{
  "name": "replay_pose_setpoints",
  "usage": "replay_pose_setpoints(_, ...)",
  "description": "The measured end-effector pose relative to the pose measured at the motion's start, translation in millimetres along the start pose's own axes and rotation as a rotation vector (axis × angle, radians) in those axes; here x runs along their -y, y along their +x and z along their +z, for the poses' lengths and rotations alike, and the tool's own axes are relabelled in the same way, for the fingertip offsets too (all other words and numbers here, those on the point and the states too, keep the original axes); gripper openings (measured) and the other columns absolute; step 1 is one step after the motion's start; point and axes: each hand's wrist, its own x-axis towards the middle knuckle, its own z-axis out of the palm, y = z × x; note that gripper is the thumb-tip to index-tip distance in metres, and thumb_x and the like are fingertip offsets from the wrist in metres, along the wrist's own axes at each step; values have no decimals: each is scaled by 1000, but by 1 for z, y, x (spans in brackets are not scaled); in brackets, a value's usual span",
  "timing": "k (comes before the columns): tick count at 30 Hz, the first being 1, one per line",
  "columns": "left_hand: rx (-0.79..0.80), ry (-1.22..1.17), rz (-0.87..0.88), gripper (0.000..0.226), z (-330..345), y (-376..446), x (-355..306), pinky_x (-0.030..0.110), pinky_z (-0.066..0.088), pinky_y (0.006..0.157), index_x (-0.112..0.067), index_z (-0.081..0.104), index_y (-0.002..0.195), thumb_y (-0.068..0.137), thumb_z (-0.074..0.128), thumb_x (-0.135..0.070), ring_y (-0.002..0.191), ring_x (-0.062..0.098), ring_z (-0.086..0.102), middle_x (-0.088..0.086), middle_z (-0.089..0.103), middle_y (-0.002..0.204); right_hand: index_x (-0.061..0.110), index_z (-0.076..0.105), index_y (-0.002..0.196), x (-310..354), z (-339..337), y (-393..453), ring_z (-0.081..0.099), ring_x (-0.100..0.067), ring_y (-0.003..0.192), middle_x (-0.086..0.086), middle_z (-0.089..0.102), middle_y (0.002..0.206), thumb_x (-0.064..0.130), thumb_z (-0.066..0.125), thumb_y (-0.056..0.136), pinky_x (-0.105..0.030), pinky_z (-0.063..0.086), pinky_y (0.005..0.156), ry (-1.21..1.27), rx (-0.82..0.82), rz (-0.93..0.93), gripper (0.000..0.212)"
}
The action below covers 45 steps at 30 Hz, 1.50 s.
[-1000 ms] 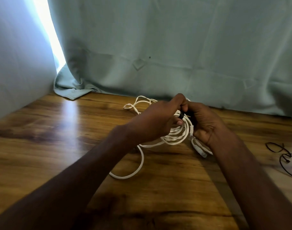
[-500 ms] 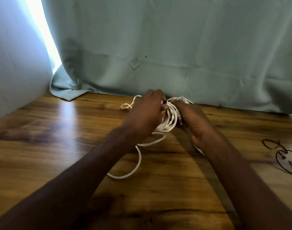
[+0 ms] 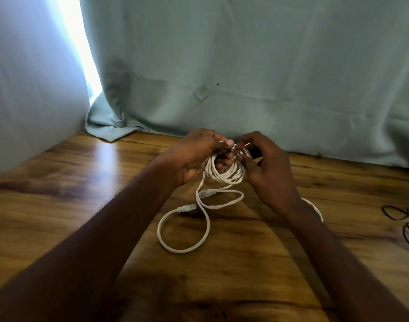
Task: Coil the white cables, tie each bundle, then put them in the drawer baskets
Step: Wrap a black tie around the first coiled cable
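Head view, wooden table [image 3: 59, 205] hemmed by teal curtain [image 3: 245, 77] at back and left, bare wood toward the near edge, black wire ties [image 3: 405, 221] at right edge, left hand [image 3: 194, 156] clenched on white cable coil [image 3: 224, 173], right hand [image 3: 266, 168] half-curled, fingertips pinching its top, loose tail looping on the wood below.

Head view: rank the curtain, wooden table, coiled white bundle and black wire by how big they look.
1. Curtain
2. Wooden table, close behind; nearness may inflate it
3. Coiled white bundle
4. Black wire, cut off at the frame edge, so unsure
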Motion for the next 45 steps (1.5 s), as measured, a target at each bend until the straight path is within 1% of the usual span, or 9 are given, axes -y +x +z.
replay_pose_setpoints(4,78,-123,-78,18,-1,1,1,22,53,55,4,67,95,99,50,-2,63,19,65,14,65,74,27,68,112,-7,2,0,64,-16,95,7,67,106,7,69,93,-47,55,81,-87,-23,-16,27)
replay_pose_setpoints(7,18,-136,-84,18,1,3,4,22,53,52,7,66,95,99,51,-2,59,18,65,14,65,70,25,71,115,-4,3,-1,63,-18,103,5,65,112,9,71,91,-44,54,85,-101,-37,-15,29)
replay_pose_setpoints(10,-79,-132,-58,16,1,5,8,22,54,48,13,65,102,96,54,3,54,18,64,19,66,73,22,74,118,6,7,-3,61,-11,109,5,63,117,16,76,91,-28,51,89,-43,-32,-11,28)
replay_pose_setpoints(14,-157,-100,-1,19,-3,6,12,29,58,54,14,68,102,86,57,11,61,24,68,26,67,88,17,80,101,17,9,-3,64,-6,92,5,71,99,17,81,88,-6,39,74,27,-37,-14,13)
replay_pose_setpoints(19,-177,44,123,15,2,7,16,34,59,63,10,65,107,92,67,6,73,30,69,28,70,87,9,81,98,21,0,2,75,-10,87,-1,80,90,9,80,87,-23,58,78,502,-155,359,11)
replay_pose_setpoints(23,-154,253,248,15,7,10,23,31,58,61,1,65,106,92,66,8,73,29,73,24,73,86,5,79,101,13,-5,3,71,-21,84,-11,79,94,9,78,88,-30,56,69,792,-220,583,14)
replay_pose_setpoints(29,-218,481,383,19,11,12,33,34,61,62,-6,69,99,84,76,4,71,23,76,13,75,87,2,79,106,18,-3,3,73,-21,81,-17,78,96,6,79,87,-27,59,69,729,-275,509,19)
replay_pose_setpoints(35,-245,746,490,30,21,11,37,42,61,76,-16,71,101,76,86,-11,80,13,70,-4,73,89,-2,78,107,18,-7,5,70,-18,70,-18,78,93,3,80,86,-25,61,69,856,-366,627,22)
replay_pose_setpoints(45,-377,631,471,30,14,12,38,33,64,70,-19,73,91,71,89,-5,71,5,74,-5,77,84,6,80,104,14,-3,2,78,-22,78,-8,79,85,7,81,87,-38,65,75,472,-337,471,16)
